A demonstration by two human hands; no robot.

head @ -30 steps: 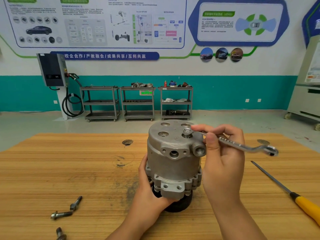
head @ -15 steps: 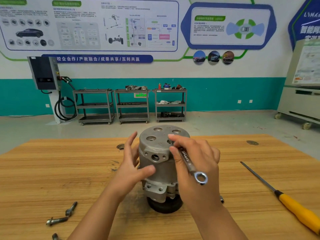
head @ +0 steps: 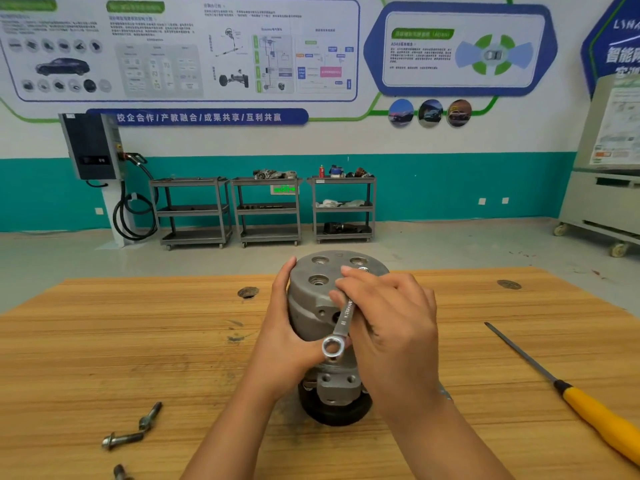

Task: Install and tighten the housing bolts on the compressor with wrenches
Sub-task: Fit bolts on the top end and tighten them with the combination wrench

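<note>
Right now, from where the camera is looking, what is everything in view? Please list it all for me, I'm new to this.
Grey cast-metal compressor: one, grey with a black base, upright mid-table.
Silver ring wrench: one, silver, slanting from the compressor's top toward the viewer.
Loose steel bolts: three, dull grey, on the table's near left.
Yellow-handled long tool: one, yellow handle and dark shaft, on the table's right.
Light wooden table: one, tan, under all of these.
Metal shelf carts: three, grey, by the far wall.
Black wall charger: one, black with a looped cable, far left.
Wall posters: several, white and blue.
Left hand: holds the compressor's left side.
Right hand: grips the wrench.
</note>
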